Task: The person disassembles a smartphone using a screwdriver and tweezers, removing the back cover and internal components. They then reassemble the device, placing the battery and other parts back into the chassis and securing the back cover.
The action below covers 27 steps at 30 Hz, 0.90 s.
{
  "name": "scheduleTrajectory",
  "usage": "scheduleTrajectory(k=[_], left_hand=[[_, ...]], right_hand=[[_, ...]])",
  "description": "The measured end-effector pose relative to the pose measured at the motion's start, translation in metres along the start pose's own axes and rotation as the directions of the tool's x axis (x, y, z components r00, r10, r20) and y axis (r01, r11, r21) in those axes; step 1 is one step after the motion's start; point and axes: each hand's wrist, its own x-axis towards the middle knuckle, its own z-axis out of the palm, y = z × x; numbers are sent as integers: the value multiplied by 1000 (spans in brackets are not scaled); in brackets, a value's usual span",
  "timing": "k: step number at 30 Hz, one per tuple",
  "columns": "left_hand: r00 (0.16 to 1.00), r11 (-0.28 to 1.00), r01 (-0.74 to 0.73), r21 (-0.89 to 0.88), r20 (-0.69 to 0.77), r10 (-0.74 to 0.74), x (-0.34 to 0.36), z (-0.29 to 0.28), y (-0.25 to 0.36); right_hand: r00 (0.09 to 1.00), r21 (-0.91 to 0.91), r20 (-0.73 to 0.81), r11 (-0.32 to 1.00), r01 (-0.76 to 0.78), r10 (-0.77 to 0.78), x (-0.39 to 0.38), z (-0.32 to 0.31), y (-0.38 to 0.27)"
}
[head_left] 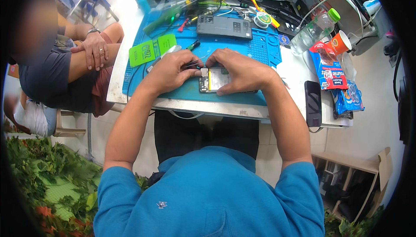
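Observation:
An opened phone [219, 82] with its battery showing lies on the blue repair mat [145, 87]. My right hand [236, 70] grips it, thumb on the lower edge and fingers at the top. My left hand [177, 69] is curled at the phone's left end, its thumb at the edge; thin wire-like pieces show by its fingertips, but what it holds is unclear. A green card [151, 48], a small dark green-banded tool [193, 44] and a grey phone back cover [223, 27] lie beyond my hands.
Tools, a solder spool [262, 19], a bottle [310, 37], an orange cup [340, 43] and snack packets [329, 68] crowd the back and right. A black phone [313, 102] rests on the right. A seated person [78, 63] is close at the desk's left.

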Motion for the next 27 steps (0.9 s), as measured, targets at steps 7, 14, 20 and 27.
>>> scheduleTrajectory(k=[7, 14, 20, 27], left_hand=[[999, 998, -36, 55, -24, 38, -2, 1, 3], [998, 998, -53, 41, -39, 55, -1, 2, 5], [996, 995, -74, 61, -44, 77, -1, 1, 4], [997, 997, -66, 48, -47, 69, -1, 1, 6]], right_hand=[[997, -42, -30, 997, 64, -65, -1, 5, 4], [999, -18, -16, 999, 42, -42, 0, 3, 4], [1000, -15, 0, 1000, -12, 12, 0, -1, -3], [1000, -23, -11, 1000, 6, -7, -1, 1, -2]])
